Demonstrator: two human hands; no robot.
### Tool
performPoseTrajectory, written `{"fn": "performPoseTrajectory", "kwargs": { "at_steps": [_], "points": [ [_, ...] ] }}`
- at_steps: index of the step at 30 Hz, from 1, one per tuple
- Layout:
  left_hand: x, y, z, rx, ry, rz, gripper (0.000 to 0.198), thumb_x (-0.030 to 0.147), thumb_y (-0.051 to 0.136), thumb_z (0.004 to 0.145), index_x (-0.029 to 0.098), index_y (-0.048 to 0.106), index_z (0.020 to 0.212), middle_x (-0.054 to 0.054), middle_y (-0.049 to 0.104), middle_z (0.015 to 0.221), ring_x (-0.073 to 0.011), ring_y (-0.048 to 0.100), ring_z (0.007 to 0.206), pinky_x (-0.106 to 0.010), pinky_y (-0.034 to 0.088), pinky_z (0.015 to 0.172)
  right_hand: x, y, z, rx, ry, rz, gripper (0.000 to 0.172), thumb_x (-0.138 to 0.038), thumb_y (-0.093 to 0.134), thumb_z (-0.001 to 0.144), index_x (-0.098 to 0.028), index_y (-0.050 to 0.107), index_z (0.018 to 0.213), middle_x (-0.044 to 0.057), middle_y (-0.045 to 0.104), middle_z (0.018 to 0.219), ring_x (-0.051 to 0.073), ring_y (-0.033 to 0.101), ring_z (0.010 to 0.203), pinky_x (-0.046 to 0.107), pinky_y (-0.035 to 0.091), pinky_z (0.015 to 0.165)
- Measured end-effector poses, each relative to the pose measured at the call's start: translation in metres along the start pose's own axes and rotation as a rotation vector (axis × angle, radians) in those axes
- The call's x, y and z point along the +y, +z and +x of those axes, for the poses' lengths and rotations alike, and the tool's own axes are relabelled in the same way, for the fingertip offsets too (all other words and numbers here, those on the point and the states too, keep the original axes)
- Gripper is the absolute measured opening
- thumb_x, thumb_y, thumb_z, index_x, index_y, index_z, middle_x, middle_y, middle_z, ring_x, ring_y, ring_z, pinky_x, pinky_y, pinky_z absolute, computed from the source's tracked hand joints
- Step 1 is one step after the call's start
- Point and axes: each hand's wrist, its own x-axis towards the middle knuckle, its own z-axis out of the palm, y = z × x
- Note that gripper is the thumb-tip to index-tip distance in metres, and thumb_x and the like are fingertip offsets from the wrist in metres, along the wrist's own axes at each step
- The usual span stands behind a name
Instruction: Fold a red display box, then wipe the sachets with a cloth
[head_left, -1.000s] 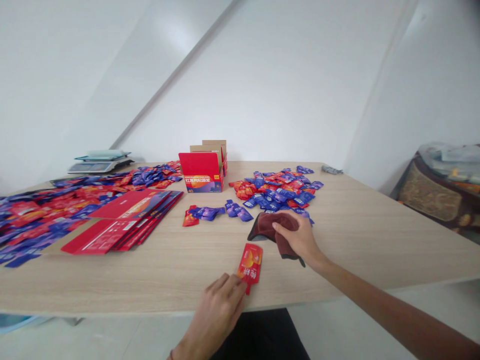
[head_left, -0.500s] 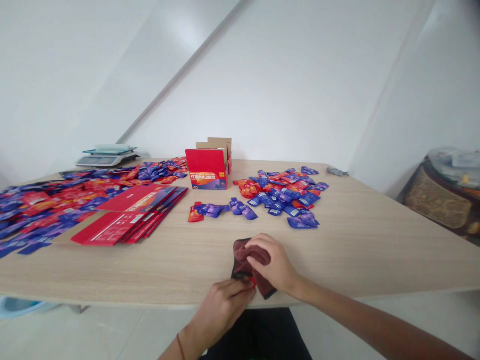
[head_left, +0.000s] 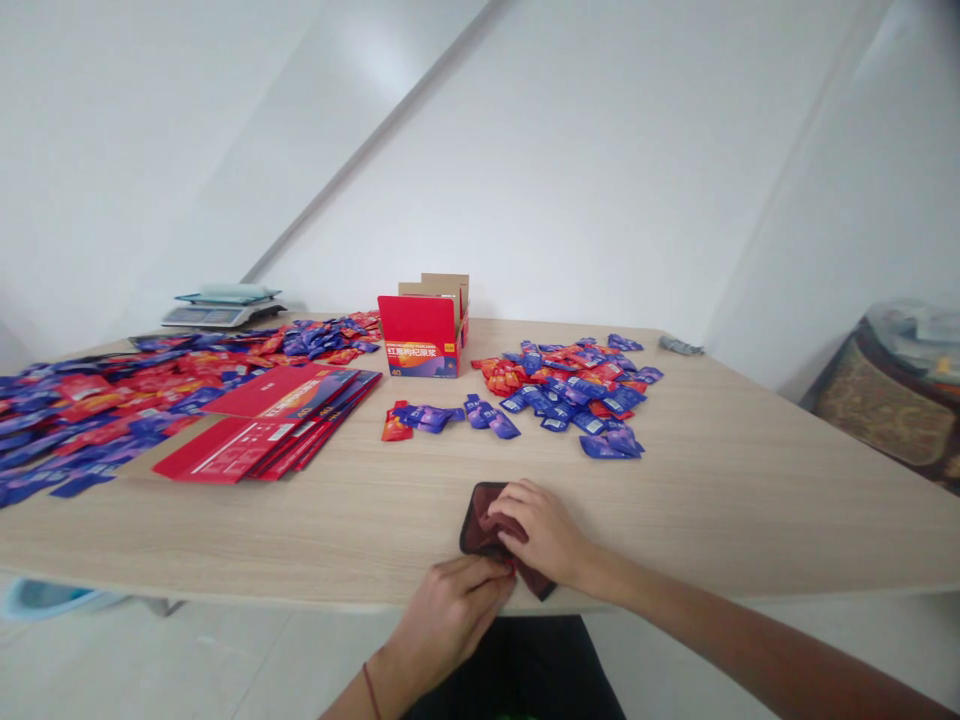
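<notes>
Two curled hands (head_left: pixel 546 535), rumpled brown cloth (head_left: pixel 480 522)

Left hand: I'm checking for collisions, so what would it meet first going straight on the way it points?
Probably the brown cloth under the right hand; the left hand is so close that they may already touch.

I see the person's bare left hand (head_left: pixel 454 605) low, back upward, fingers bunched in a pinch near the bare right hand (head_left: pixel 540 530). The right's fingers are curled, thumb pointing inward, the bare right forearm (head_left: pixel 697 615) slanting across from their right.
</notes>
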Motion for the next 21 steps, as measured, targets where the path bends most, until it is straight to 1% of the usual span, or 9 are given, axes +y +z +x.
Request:
{"fn": "performPoseTrajectory", "kwargs": {
  "at_steps": [2,7,13,17,21],
  "points": [
    [-0.001,0.001,-0.001,-0.002,0.010,0.004,0.026,0.017,0.049,0.107,0.021,0.068,0.125,-0.006,0.073,0.122,-0.0186,0.070,0.113,-0.029,0.055,0.103,0.006,-0.002,0.005,-0.009,0.003,-0.034,0.025,-0.012,0.069,0.083,-0.027,0.071,0.104,0.002,0.071,0.109,0.023,0.061,0.107,0.034,0.046,0.093],
    [-0.005,0.004,-0.002,0.044,0.032,0.028,0.026,0.019,0.051,0.106,0.021,0.069,0.125,-0.006,0.074,0.120,-0.0184,0.073,0.108,-0.029,0.058,0.101,0.027,-0.007,0.020,-0.021,0.019,-0.093,0.021,-0.015,0.071,0.084,-0.026,0.072,0.102,0.002,0.071,0.108,0.023,0.061,0.106,0.033,0.044,0.092],
    [-0.005,0.004,-0.003,0.059,0.045,0.032,0.027,0.021,0.050,0.107,0.022,0.069,0.127,-0.007,0.075,0.121,-0.0195,0.073,0.110,-0.031,0.059,0.101,0.050,-0.015,0.036,-0.025,0.058,-0.135,0.023,-0.014,0.072,0.082,-0.026,0.074,0.101,0.003,0.072,0.105,0.022,0.061,0.103,0.033,0.043,0.089],
    [-0.007,0.006,-0.006,0.036,0.034,0.040,0.029,0.020,0.050,0.107,0.022,0.067,0.131,-0.007,0.074,0.123,-0.0199,0.072,0.111,-0.032,0.058,0.103,0.059,-0.017,0.043,-0.022,0.092,-0.144,0.022,-0.015,0.073,0.082,-0.026,0.075,0.101,0.003,0.072,0.103,0.022,0.063,0.101,0.032,0.043,0.087],
    [-0.009,0.008,-0.008,0.020,0.023,0.038,0.030,0.020,0.051,0.106,0.023,0.066,0.133,-0.006,0.073,0.126,-0.0199,0.071,0.112,-0.032,0.057,0.104,0.061,-0.019,0.047,-0.013,0.124,-0.142,0.020,-0.014,0.073,0.081,-0.026,0.076,0.097,0.003,0.073,0.101,0.023,0.064,0.100,0.032,0.045,0.085]
  ]
}}
